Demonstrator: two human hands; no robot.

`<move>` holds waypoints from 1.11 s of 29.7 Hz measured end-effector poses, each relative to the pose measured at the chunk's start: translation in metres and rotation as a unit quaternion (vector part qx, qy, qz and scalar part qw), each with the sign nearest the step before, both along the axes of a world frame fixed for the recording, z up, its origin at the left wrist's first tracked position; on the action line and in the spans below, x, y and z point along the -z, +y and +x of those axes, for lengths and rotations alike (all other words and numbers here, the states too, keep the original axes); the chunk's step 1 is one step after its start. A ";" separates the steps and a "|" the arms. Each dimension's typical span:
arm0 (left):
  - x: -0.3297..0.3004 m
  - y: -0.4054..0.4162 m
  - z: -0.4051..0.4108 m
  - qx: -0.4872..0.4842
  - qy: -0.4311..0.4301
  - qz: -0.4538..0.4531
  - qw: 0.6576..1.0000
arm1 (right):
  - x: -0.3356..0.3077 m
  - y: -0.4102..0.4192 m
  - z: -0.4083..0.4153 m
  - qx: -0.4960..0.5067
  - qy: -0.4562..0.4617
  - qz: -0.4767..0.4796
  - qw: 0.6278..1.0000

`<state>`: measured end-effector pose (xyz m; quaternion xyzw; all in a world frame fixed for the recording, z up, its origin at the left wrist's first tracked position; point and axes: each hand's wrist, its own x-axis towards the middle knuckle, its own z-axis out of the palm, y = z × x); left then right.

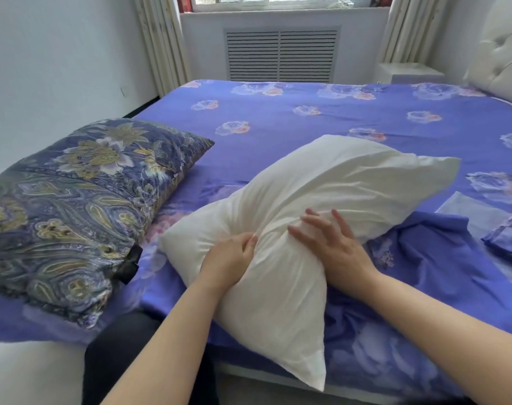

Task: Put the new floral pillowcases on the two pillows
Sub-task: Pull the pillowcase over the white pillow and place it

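On the bed: bare white pillow (301, 206), dented mid-length.
Left hand (228, 258): I pinch its fabric.
Right hand (330, 244): fingers spread, pressing it.
Leftward: paisley pillow (73, 200).

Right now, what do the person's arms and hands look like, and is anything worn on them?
Both forearms are bare up to the edge of the picture, with no sleeves in view. The left hand and the right hand have no gloves, and I see no rings, watch or bracelet. The fingernails look short and unpainted.
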<state>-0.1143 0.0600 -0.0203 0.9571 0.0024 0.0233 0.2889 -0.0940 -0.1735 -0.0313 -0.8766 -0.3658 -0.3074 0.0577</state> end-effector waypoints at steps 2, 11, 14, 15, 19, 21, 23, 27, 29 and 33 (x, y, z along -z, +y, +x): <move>0.010 0.005 -0.002 0.027 0.059 -0.022 0.998 | -0.026 0.018 0.017 -0.019 -0.017 -0.010 1.000; 0.029 0.021 -0.016 -0.036 0.170 -0.460 0.871 | -0.062 0.139 0.088 -0.020 0.168 -0.361 0.917; 0.033 0.022 -0.016 -0.066 0.112 -0.443 0.887 | -0.049 0.164 0.098 0.029 0.230 -0.436 0.870; 0.037 0.025 -0.017 -0.075 0.097 -0.416 0.901 | -0.045 0.170 0.101 0.041 0.253 -0.441 0.860; 0.038 0.033 -0.022 -0.108 0.079 -0.353 0.926 | -0.045 0.185 0.105 0.083 0.357 -0.435 0.823; 0.035 0.031 -0.024 -0.117 0.061 -0.351 0.927 | -0.050 0.189 0.103 0.085 0.362 -0.437 0.819; 0.032 0.026 -0.029 -0.133 0.041 -0.286 0.948 | -0.056 0.185 0.105 0.081 0.303 -0.479 0.820; 0.029 0.019 -0.056 -0.070 -0.165 -0.130 0.975 | -0.059 0.158 0.106 0.072 0.301 -0.392 0.866; 0.041 0.020 -0.057 -0.046 -0.224 0.044 0.972 | -0.053 0.148 0.108 0.105 0.290 -0.378 0.873; 0.035 0.016 -0.049 -0.103 -0.201 -0.026 0.974 | -0.070 0.112 0.080 0.077 0.256 -0.300 0.916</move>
